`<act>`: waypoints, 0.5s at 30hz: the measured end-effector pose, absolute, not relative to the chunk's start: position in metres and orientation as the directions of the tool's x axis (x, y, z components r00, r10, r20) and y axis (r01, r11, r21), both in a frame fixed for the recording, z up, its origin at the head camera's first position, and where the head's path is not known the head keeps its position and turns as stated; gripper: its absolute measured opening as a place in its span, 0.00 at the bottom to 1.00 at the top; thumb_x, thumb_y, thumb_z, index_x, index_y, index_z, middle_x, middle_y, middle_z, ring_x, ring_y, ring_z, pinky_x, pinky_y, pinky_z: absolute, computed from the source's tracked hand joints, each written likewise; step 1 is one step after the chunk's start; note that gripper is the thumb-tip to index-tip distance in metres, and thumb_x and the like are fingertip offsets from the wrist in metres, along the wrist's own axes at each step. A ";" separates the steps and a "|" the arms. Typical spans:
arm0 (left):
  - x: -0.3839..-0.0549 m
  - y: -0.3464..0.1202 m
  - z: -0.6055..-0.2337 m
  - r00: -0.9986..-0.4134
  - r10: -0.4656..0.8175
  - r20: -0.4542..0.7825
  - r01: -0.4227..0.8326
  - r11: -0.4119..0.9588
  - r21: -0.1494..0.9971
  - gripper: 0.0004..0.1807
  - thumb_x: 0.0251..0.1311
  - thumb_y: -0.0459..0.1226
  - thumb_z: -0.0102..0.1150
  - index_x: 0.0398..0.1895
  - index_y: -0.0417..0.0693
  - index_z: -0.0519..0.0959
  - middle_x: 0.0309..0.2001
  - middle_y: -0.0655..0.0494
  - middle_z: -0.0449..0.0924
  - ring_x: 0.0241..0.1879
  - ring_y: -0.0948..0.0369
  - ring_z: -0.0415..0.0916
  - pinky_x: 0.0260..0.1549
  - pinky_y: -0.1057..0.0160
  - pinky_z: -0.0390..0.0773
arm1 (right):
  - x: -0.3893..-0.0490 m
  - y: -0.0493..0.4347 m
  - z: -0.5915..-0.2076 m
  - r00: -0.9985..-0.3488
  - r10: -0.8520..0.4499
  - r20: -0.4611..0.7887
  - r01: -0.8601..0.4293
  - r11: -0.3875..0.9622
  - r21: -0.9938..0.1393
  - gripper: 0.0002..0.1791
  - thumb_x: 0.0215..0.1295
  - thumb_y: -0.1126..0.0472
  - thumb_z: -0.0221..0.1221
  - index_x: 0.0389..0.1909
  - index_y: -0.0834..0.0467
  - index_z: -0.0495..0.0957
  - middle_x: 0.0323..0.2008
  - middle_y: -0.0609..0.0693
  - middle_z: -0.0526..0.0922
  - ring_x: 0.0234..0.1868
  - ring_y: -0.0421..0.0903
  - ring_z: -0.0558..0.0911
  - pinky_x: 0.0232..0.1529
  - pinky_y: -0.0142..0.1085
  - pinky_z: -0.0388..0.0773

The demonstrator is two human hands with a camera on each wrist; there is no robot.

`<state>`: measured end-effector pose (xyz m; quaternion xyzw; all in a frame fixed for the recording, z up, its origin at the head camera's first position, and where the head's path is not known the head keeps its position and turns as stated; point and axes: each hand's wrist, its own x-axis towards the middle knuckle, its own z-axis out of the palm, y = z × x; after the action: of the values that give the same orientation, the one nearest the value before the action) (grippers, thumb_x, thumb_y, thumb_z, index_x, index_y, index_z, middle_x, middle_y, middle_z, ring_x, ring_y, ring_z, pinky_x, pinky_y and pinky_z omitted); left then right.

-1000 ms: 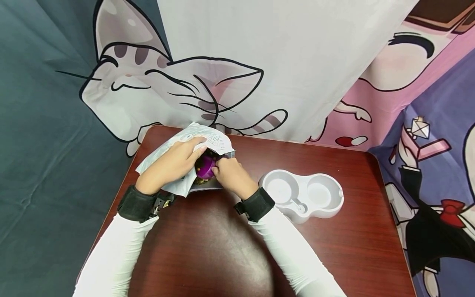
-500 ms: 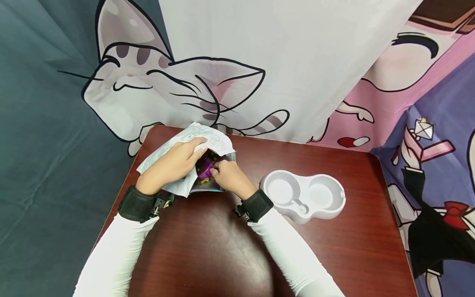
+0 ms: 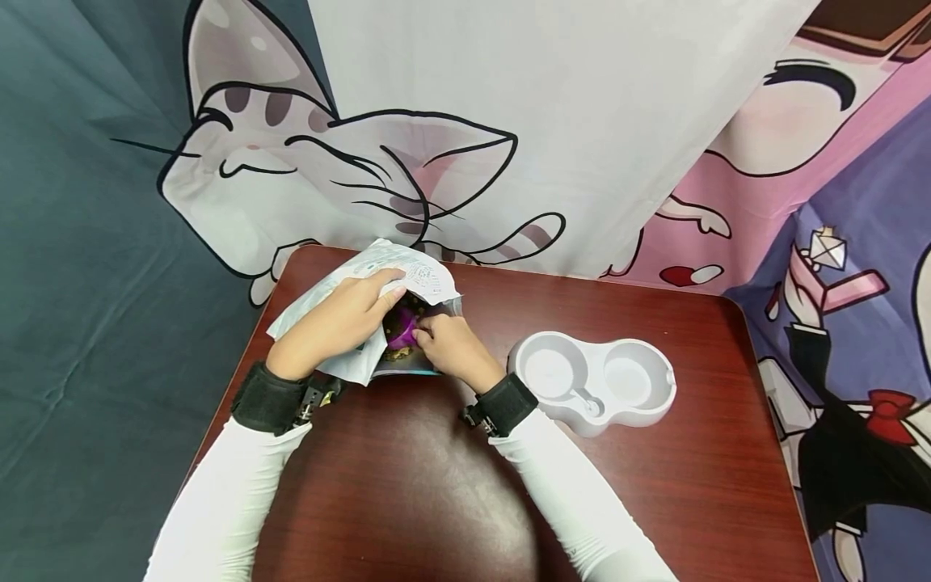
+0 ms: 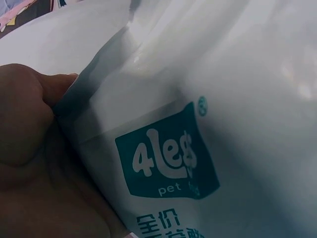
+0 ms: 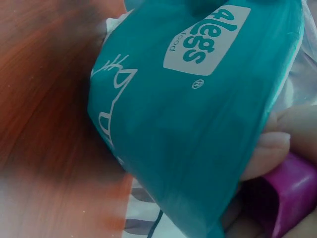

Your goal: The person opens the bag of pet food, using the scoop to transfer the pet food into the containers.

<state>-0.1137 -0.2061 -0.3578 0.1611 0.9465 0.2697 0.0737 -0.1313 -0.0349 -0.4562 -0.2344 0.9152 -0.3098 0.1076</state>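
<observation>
A white-and-teal pet food bag [image 3: 330, 291] lies on its side at the back left of the table, its mouth facing right. My left hand [image 3: 347, 319] grips the upper edge of that mouth, thumb at the opening. In the left wrist view, the bag [image 4: 198, 99] shows a "4legs" label beside the hand [image 4: 25, 124]. My right hand [image 3: 451, 343] reaches into the mouth and holds a purple scoop [image 3: 401, 330] among brown kibble [image 3: 397, 354]. The right wrist view shows fingers around the scoop [image 5: 299, 191] next to the teal bag side [image 5: 173, 114]. Part of the scoop is hidden.
A light grey double pet bowl [image 3: 592, 380] with two round hollows stands right of my right hand. The reddish-brown table [image 3: 407, 485] ends at a cartoon-printed cloth [image 3: 465, 162] behind it.
My right hand has shifted slightly left with the scoop, which sits deeper in the kibble and shows less purple than a second ago. The left hand and bag stay nearly still.
</observation>
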 end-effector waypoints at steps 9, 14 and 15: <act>-0.113 -0.206 -0.359 -0.932 0.356 -0.064 0.270 0.802 0.532 0.26 0.76 0.46 0.38 0.68 0.39 0.66 0.63 0.38 0.73 0.61 0.42 0.68 0.61 0.42 0.67 | -0.125 -0.025 -0.454 -0.865 -0.490 -0.107 -0.320 0.703 -0.635 0.15 0.72 0.53 0.52 0.28 0.52 0.80 0.12 0.43 0.74 0.14 0.37 0.76 0.24 0.34 0.74; -0.113 -0.206 -0.359 -0.935 0.349 -0.068 0.263 0.808 0.527 0.26 0.76 0.47 0.38 0.68 0.40 0.66 0.63 0.38 0.73 0.61 0.42 0.68 0.59 0.42 0.68 | -0.119 -0.017 -0.447 -0.858 -0.498 -0.127 -0.314 0.703 -0.638 0.14 0.73 0.52 0.51 0.45 0.51 0.84 0.15 0.43 0.80 0.13 0.36 0.78 0.35 0.37 0.80; -0.113 -0.207 -0.359 -0.935 0.348 -0.069 0.262 0.808 0.527 0.26 0.76 0.47 0.38 0.68 0.40 0.66 0.63 0.38 0.73 0.61 0.42 0.68 0.59 0.42 0.68 | -0.117 -0.014 -0.444 -0.855 -0.502 -0.129 -0.315 0.702 -0.639 0.15 0.73 0.52 0.51 0.47 0.51 0.84 0.16 0.44 0.81 0.13 0.36 0.78 0.37 0.37 0.80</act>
<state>-0.1126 -0.2068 -0.3588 0.1611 0.9474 0.2643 0.0812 -0.1174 -0.0145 -0.4445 -0.2243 0.9104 -0.3144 0.1484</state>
